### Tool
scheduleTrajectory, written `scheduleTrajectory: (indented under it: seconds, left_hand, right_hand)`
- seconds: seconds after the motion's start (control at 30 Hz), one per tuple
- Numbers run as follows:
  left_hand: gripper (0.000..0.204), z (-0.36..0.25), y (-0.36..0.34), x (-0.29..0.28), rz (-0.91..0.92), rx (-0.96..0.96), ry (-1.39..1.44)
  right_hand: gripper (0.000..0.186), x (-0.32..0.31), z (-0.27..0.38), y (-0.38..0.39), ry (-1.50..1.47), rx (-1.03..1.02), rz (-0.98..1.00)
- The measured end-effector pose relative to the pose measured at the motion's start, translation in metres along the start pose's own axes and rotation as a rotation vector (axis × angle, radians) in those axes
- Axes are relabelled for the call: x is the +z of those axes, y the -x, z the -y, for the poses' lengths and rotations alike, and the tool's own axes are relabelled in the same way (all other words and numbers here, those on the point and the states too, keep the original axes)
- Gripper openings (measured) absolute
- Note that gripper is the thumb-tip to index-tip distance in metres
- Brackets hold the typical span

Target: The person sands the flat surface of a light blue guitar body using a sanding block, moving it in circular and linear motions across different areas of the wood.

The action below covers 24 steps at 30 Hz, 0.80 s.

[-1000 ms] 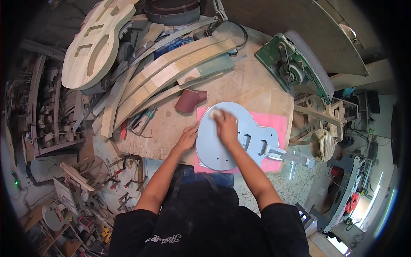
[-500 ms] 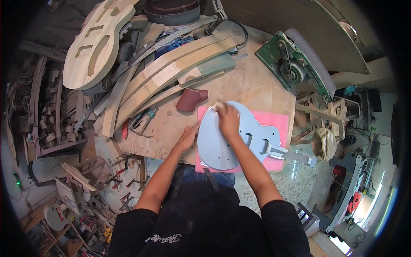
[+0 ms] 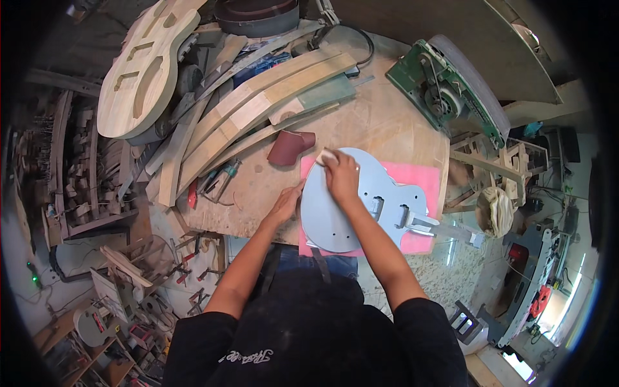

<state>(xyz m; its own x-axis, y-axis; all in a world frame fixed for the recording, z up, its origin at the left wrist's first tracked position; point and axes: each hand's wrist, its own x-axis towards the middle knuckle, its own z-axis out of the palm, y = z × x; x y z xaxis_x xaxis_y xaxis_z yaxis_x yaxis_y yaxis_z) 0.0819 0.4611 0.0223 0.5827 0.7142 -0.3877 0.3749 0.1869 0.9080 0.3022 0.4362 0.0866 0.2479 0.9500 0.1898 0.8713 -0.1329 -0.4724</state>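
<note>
Pressing pale sanding pad (image 3: 324,155) onto far edge of blue guitar body (image 3: 361,200), right hand (image 3: 340,177) clenched around it; left hand (image 3: 285,204) spread, steadying body's left edge on pink mat (image 3: 422,177), workbench (image 3: 380,122) middle.

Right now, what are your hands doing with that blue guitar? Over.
Right hand presses a pale sanding pad on the blue guitar body. Left hand steadies its edge. Pink mat underneath; nothing blocking.
</note>
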Motion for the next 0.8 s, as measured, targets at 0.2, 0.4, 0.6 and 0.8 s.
scheduleTrajectory:
  seconds: [0.2, 0.4, 0.6, 0.8]
  left_hand:
    - [0.064, -0.027, -0.004, 0.002, 0.08, -0.103, 0.119]
    - [0.063, 0.005, -0.011, -0.001, 0.094, -0.098, 0.12]
    - [0.061, 0.024, -0.01, 0.0, -0.014, 0.154, -0.038]
    - [0.098, 0.005, 0.006, 0.001, 0.132, 0.041, -0.206]
  right_hand:
    - [0.031, 0.028, 0.031, 0.131, -0.014, -0.093, 0.178]
    - [0.028, 0.014, 0.018, 0.072, 0.007, -0.091, 0.152]
    - [0.034, 0.01, 0.019, 0.039, 0.038, 0.086, 0.037]
    - [0.031, -0.003, 0.021, 0.115, -0.073, -0.084, 0.129]
